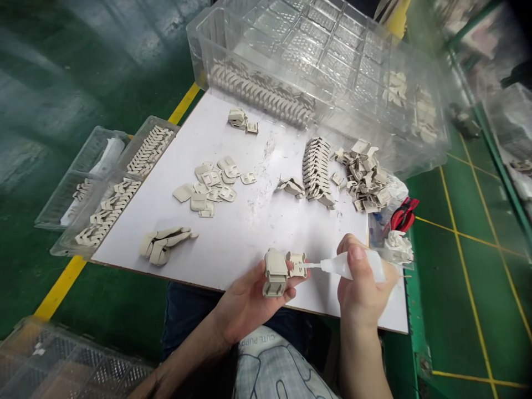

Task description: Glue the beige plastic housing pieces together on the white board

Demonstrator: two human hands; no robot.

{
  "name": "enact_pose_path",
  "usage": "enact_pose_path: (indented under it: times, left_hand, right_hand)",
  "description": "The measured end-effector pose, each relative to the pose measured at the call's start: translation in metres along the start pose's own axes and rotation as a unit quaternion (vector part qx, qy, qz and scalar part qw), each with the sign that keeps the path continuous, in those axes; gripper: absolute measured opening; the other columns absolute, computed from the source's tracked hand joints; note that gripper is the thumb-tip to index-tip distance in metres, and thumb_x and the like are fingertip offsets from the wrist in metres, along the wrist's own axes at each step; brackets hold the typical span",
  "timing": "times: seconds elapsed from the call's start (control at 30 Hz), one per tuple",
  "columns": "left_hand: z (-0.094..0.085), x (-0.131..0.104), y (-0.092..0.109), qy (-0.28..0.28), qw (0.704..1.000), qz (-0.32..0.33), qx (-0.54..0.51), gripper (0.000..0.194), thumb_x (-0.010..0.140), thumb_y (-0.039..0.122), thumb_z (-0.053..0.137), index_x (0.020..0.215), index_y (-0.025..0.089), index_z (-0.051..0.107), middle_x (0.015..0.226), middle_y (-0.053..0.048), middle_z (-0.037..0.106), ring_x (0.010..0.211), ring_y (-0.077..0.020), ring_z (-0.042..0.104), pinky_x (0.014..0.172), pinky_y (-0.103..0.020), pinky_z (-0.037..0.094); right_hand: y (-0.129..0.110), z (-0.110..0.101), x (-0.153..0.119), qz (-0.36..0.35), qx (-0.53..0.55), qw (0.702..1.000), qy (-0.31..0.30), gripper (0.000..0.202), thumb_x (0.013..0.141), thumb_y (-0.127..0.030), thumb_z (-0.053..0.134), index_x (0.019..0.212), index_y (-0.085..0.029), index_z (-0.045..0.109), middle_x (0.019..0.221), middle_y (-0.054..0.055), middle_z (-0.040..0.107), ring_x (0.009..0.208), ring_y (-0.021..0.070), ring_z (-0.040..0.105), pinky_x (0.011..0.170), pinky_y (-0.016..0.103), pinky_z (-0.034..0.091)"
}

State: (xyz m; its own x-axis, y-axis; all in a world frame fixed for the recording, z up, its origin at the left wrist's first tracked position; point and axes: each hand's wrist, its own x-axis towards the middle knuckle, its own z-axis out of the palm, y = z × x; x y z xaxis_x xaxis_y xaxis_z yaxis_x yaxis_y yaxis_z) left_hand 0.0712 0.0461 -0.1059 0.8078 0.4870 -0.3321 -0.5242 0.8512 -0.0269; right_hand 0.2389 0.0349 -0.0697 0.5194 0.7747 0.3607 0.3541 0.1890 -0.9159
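Our left hand (245, 302) grips a boxy beige part (275, 269) between thumb and fingers, just past the near edge of the worktop (249, 233), with a small slotted piece (296, 265) at its side, apparently attached or held by the same fingers. Our right hand (363, 288) is closed around a translucent squeeze bottle (341, 265), its thin nozzle lying over the slotted piece. We seem to hold the two level and close to our body so that the tip can meet the piece's open face without the part rocking.

Further off, flat covers (198, 201) lie loosely together, and a neat row of nested parts (316, 166) sits beside a jumbled heap (368, 177); we would judge them grouped by shape for easy picking. A clear tray (353, 61) stands at the far side, holding more pieces.

Our fingertips under the slotted piece are partly covered, so we cannot tell how it joins the boxy part. We cannot make out whether any liquid leaves the nozzle, nor what the bottle contains. Red handles (404, 215) show at the right, their tool's working end hidden, and the far right background is blurred
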Motion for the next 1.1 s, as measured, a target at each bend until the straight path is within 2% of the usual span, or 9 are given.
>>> enact_pose_path:
  times: [0.17,0.53,0.83,0.97,1.1]
  left_hand:
    - [-0.0005,0.0006,0.0001,0.002,1.000,-0.002,0.000,0.033,0.082,0.045,0.078,0.098,0.017,0.080,0.120,-0.007,0.073,0.129,-0.0286,0.055,0.096,-0.029,0.037]
    - [0.0012,-0.0003,-0.0003,0.010,1.000,-0.007,0.018,0.035,0.080,0.048,0.079,0.096,0.017,0.079,0.124,-0.009,0.070,0.138,-0.0339,0.046,0.097,-0.031,0.035]
    - [-0.0010,0.0010,0.0002,0.009,1.000,-0.005,0.027,0.034,0.083,0.048,0.076,0.098,0.017,0.078,0.128,-0.010,0.068,0.140,-0.0347,0.044,0.098,-0.033,0.033]
    - [-0.0010,0.0005,-0.0004,0.011,1.000,-0.004,0.021,0.034,0.083,0.048,0.076,0.098,0.017,0.079,0.126,-0.009,0.069,0.138,-0.0335,0.046,0.096,-0.032,0.034]
    - [0.0001,-0.0002,-0.0003,0.017,1.000,-0.004,0.020,0.034,0.080,0.048,0.079,0.094,0.017,0.079,0.124,-0.009,0.071,0.135,-0.0337,0.050,0.094,-0.032,0.034]
  right_hand:
    - [0.0001,-0.0002,-0.0010,0.009,-0.011,1.000,0.000,0.051,0.092,-0.039,0.063,0.054,-0.022,0.033,0.056,-0.006,0.025,0.050,0.0094,0.027,0.051,0.030,0.022]
    - [0.0000,-0.0002,-0.0021,0.015,-0.016,1.000,0.004,0.051,0.091,-0.038,0.064,0.054,-0.022,0.034,0.055,-0.006,0.026,0.050,0.0093,0.028,0.051,0.030,0.023]
    - [-0.0005,0.0003,-0.0019,0.016,-0.022,1.000,0.005,0.053,0.091,-0.040,0.063,0.053,-0.022,0.032,0.055,-0.006,0.024,0.049,0.0093,0.027,0.050,0.030,0.023]
    - [0.0009,0.0004,-0.0018,0.013,-0.004,1.000,0.000,0.051,0.092,-0.037,0.064,0.053,-0.021,0.033,0.055,-0.006,0.025,0.049,0.0087,0.026,0.051,0.030,0.022]
    - [0.0026,-0.0038,0.0006,0.011,0.002,1.000,0.022,0.051,0.092,-0.038,0.064,0.055,-0.022,0.034,0.054,-0.006,0.024,0.049,0.0089,0.025,0.051,0.030,0.023]
